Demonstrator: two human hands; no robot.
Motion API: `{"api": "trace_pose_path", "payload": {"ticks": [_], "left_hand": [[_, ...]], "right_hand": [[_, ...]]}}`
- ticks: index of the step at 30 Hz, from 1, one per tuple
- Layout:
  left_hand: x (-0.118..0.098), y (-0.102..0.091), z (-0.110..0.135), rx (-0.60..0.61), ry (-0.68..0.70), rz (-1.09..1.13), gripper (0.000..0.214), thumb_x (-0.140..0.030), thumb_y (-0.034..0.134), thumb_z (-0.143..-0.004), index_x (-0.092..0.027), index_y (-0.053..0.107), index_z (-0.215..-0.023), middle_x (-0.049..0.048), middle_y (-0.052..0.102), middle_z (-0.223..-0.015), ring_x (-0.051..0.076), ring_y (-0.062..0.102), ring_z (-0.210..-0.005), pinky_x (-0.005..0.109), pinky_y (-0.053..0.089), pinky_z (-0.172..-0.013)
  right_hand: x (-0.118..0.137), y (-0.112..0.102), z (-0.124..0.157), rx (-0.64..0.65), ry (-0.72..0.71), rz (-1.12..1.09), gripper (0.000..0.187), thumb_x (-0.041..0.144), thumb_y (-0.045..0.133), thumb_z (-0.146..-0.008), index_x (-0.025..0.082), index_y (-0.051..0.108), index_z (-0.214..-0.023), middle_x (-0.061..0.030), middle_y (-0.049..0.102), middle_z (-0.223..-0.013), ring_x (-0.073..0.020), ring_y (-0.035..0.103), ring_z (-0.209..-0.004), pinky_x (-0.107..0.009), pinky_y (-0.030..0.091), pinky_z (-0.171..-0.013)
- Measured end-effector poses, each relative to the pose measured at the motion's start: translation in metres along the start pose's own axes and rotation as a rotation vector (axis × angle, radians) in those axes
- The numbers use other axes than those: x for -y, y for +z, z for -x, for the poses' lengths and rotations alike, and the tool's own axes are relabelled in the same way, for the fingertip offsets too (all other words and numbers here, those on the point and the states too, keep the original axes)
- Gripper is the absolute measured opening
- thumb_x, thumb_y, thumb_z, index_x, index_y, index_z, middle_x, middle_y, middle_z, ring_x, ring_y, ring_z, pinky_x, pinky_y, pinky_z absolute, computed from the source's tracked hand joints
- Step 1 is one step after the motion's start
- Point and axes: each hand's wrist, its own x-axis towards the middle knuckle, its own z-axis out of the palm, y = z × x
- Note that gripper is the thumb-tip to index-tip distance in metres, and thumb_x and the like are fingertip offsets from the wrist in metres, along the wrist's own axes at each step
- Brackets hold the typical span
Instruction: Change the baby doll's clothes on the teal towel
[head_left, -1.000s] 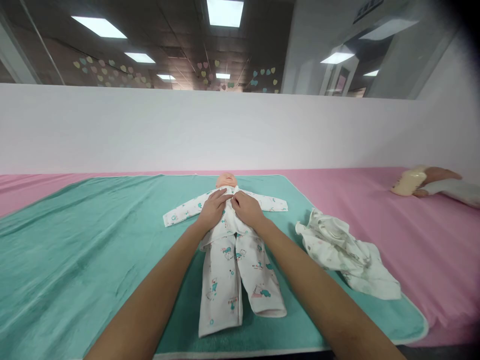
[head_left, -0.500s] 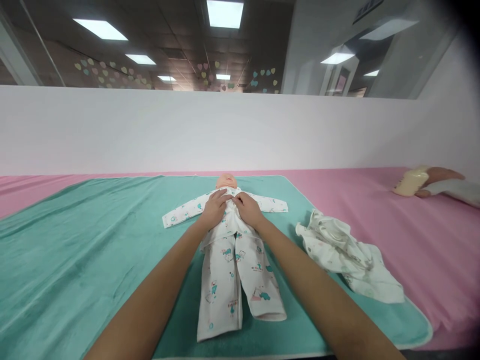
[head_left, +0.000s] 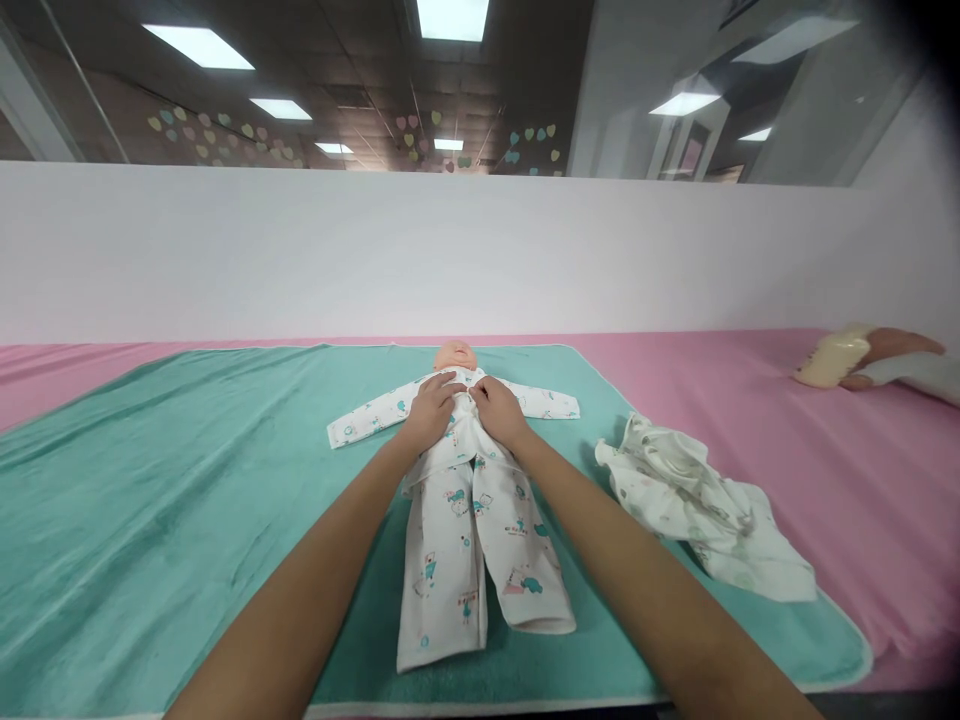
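Observation:
A baby doll (head_left: pixel 455 354) lies on its back, dressed in a white printed long-sleeved top (head_left: pixel 375 414) and matching trousers (head_left: pixel 444 560). Its sleeves spread out to both sides, and the head points away from me. My left hand (head_left: pixel 433 408) rests on the chest of the top, its fingers bent in at the front opening and closed on the cloth. Across from it, my right hand (head_left: pixel 496 408) pinches the top's front edge near the middle of the chest. The fingertips of both hands nearly meet. Any fastener between them is too small to make out.
Under the doll a green towel (head_left: pixel 225 520) covers a pink sheet (head_left: pixel 750 430). To the right lies a crumpled white printed cloth (head_left: pixel 705 505). Farther right stands a cream-coloured bottle (head_left: pixel 831 360) beside a skin-toned object (head_left: pixel 904 345). A white wall (head_left: pixel 420 255) rises behind.
The view has tipped slightly, so everything sits a little higher in the picture. Both hands stay at the top's front, with only small finger shifts.

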Motion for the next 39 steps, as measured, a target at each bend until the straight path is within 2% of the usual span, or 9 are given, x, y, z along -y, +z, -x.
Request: {"api": "trace_pose_path", "payload": {"ticks": [14, 19, 22, 27, 32, 36, 39], "left_hand": [[0.001, 0.002, 0.002, -0.022, 0.010, 0.022, 0.042, -0.015, 0.031, -0.085, -0.022, 0.061, -0.113, 0.0052, 0.047, -0.135, 0.020, 0.038, -0.127, 0.040, 0.027, -0.110], [0.001, 0.002, 0.004, -0.039, 0.012, 0.044, 0.045, -0.016, 0.030, -0.086, -0.022, 0.056, -0.122, 0.0059, 0.047, -0.136, 0.020, 0.037, -0.127, 0.042, 0.028, -0.110], [0.000, 0.001, 0.005, -0.062, 0.017, 0.068, 0.044, -0.016, 0.031, -0.086, -0.023, 0.057, -0.120, 0.0046, 0.048, -0.135, 0.019, 0.038, -0.127, 0.041, 0.028, -0.110], [-0.006, -0.002, 0.006, -0.081, -0.003, 0.085, 0.039, -0.015, 0.034, -0.085, -0.025, 0.065, -0.106, 0.0027, 0.050, -0.132, 0.019, 0.040, -0.125, 0.041, 0.030, -0.109], [-0.017, -0.005, 0.020, -0.085, 0.047, 0.095, 0.031, -0.015, 0.038, -0.085, -0.023, 0.066, -0.095, 0.0029, 0.053, -0.129, 0.020, 0.041, -0.123, 0.040, 0.032, -0.107], [-0.024, -0.009, 0.038, -0.066, 0.087, 0.117, 0.031, -0.014, 0.037, -0.086, -0.023, 0.063, -0.101, 0.0022, 0.051, -0.131, 0.019, 0.038, -0.125, 0.041, 0.032, -0.108], [-0.026, -0.011, 0.044, -0.063, 0.094, 0.116, 0.033, -0.015, 0.036, -0.088, -0.024, 0.062, -0.106, 0.0024, 0.050, -0.133, 0.019, 0.037, -0.126, 0.042, 0.031, -0.108]], "right_hand": [[0.004, -0.002, 0.000, -0.035, 0.014, 0.074, 0.021, 0.029, 0.040, -0.087, 0.020, 0.045, -0.069, -0.0009, 0.054, -0.073, -0.0142, 0.046, -0.068, -0.026, 0.031, -0.063], [0.001, -0.001, 0.000, -0.056, 0.105, 0.081, 0.021, 0.027, 0.042, -0.082, 0.020, 0.040, -0.063, 0.0013, 0.052, -0.064, -0.0128, 0.044, -0.062, -0.025, 0.029, -0.058], [0.001, -0.002, 0.002, -0.073, 0.115, 0.051, 0.020, 0.027, 0.043, -0.081, 0.020, 0.039, -0.063, 0.0023, 0.051, -0.063, -0.0124, 0.044, -0.061, -0.024, 0.029, -0.057], [0.009, -0.006, 0.018, -0.098, 0.050, 0.029, 0.024, 0.036, 0.040, -0.087, 0.020, 0.041, -0.068, 0.0026, 0.050, -0.067, -0.0124, 0.044, -0.063, -0.024, 0.029, -0.058], [0.022, -0.017, 0.042, -0.030, -0.073, 0.111, 0.027, 0.045, 0.042, -0.087, 0.021, 0.042, -0.075, 0.0019, 0.052, -0.072, -0.0129, 0.045, -0.067, -0.024, 0.029, -0.059], [0.029, -0.024, 0.050, 0.064, -0.184, 0.264, 0.031, 0.048, 0.051, -0.083, 0.020, 0.042, -0.072, -0.0001, 0.052, -0.075, -0.0147, 0.046, -0.072, -0.026, 0.030, -0.061], [0.031, -0.023, 0.052, 0.072, -0.198, 0.371, 0.026, 0.043, 0.052, -0.084, 0.020, 0.044, -0.073, -0.0025, 0.054, -0.079, -0.0165, 0.047, -0.075, -0.028, 0.030, -0.062]]}}
